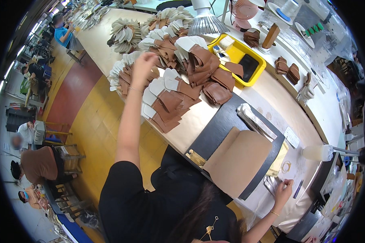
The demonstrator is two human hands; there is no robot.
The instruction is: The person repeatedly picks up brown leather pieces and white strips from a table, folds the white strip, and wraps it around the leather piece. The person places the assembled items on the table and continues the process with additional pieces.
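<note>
My left hand (143, 69) reaches over the far-left stacks of leather pieces, its fingers bent and drawn together; anything in them is too small to make out. Below it lie fanned brown leather pieces (168, 101) with white curved ends. My right hand (284, 191) is low at the right, fingertips pinched together beside a silver metal tool (270, 184) with loop-like handles. What that pinch holds, if anything, I cannot make out. Between my arms, a folded brown sheet (241, 162) rests on a black board (207, 133), with a bundle of pale strips (255, 121) behind it.
A yellow tray (257, 77) holding a black item stands past the leather stacks, near a lamp (207, 20). A brass-coloured block (195, 158) sits at the board's near edge. A pen (298, 189) and a translucent bottle (317, 153) are at the right. Other people work at the far left.
</note>
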